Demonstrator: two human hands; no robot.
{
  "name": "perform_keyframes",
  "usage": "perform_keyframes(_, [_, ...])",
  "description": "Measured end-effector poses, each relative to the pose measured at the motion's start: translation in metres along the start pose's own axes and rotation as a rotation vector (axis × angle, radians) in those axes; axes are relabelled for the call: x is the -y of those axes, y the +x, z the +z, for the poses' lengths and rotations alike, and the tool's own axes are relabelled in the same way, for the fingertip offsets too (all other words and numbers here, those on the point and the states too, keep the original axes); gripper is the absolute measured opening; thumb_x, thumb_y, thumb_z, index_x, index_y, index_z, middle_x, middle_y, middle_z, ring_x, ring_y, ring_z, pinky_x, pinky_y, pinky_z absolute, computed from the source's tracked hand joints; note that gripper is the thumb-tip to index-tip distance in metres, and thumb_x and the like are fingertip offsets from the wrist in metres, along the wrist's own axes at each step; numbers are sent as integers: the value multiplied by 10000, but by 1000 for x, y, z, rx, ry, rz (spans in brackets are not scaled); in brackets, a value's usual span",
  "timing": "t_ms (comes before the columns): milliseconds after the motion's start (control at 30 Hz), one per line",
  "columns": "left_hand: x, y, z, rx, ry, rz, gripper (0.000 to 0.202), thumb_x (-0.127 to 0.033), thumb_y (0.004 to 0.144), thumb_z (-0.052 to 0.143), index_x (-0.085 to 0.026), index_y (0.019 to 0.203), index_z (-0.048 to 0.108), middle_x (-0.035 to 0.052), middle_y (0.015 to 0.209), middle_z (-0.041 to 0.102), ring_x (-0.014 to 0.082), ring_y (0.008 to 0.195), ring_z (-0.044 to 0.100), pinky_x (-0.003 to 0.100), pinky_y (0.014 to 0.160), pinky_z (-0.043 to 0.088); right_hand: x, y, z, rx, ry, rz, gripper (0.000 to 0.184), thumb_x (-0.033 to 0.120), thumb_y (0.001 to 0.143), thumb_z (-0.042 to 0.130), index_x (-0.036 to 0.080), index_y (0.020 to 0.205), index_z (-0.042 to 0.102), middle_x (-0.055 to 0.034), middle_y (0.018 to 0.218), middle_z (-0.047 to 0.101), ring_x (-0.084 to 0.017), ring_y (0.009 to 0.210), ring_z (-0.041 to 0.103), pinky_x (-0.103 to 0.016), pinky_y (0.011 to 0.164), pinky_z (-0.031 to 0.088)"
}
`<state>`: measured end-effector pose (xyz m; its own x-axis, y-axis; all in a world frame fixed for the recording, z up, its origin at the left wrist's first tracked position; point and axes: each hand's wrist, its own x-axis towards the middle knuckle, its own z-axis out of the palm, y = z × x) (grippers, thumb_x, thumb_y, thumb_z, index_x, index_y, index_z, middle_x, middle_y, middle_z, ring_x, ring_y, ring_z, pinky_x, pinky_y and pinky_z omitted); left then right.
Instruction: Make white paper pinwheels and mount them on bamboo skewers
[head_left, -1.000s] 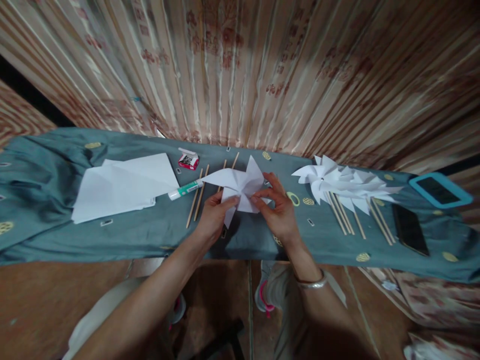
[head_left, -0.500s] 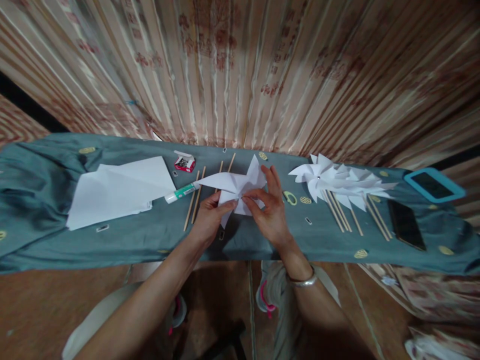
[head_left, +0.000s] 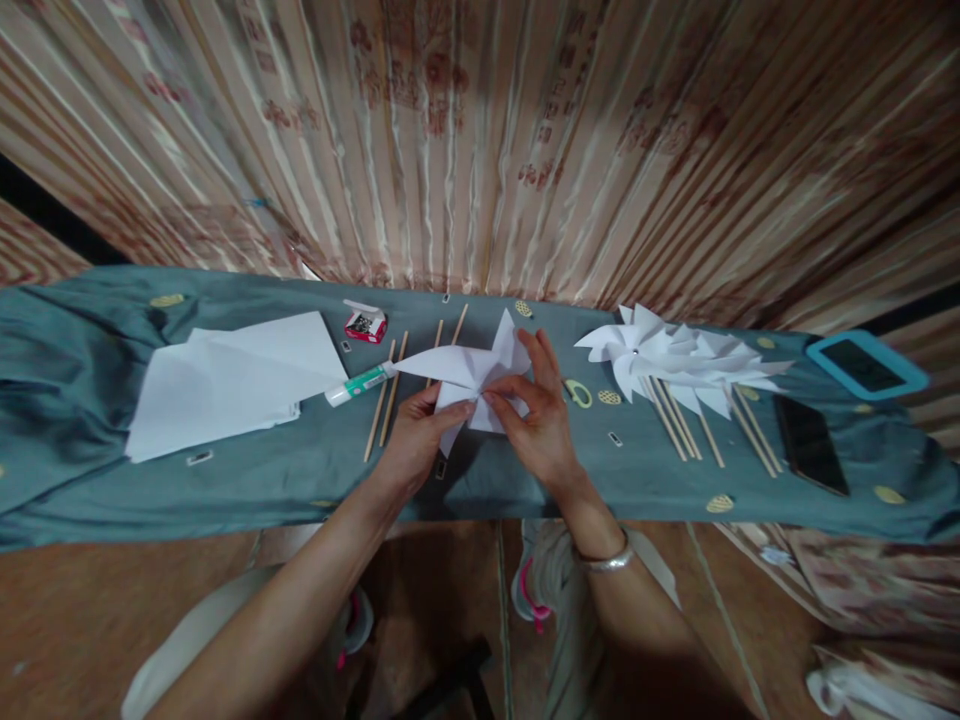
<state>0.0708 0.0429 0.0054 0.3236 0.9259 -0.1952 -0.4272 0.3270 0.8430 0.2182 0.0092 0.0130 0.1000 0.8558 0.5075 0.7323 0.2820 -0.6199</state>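
Observation:
A white paper pinwheel with pointed blades is held above the middle of the cloth-covered table. My left hand grips its lower left part, thumb on the paper close to the centre. My right hand pinches at the centre with thumb and forefinger, its other fingers raised; whether a small pin is between those fingertips I cannot make out. Just left of the pinwheel lie a glue stick, several wooden sticks and a small open red-and-white box with dark small pieces inside.
A stack of white paper lies on the left of the green tablecloth. Several pinwheels on sticks overlap at the right. Beyond them are a black phone and a blue-framed tablet. A pleated curtain hangs behind.
Both hands keep almost the same hold on the pinwheel. The view has shifted very slightly, so the things on the table appear a little further left.

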Motion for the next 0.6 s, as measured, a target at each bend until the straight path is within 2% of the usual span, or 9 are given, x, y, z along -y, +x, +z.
perform_keyframes(267, [-1, -1, 0, 11, -2, -36, 250, -201, 554, 819, -144, 788, 752, 16, 727, 723, 135, 665, 618, 252, 701, 459, -2, 1, 2, -15, 80, 7, 99, 255, 839, 604, 277, 810, 696, 45, 1475, 412, -248, 1454, 180, -527, 1178, 207])
perform_keyframes(600, [-4, 1, -1, 27, -1, -70, 249, -237, 543, 828, -126, 751, 748, 24, 677, 710, 133, 645, 607, 242, 675, 447, -3, -1, 4, 5, 52, -3, 92, 225, 838, 613, 265, 814, 691, 34, 1479, 409, -244, 1449, 205, -510, 1184, 188])
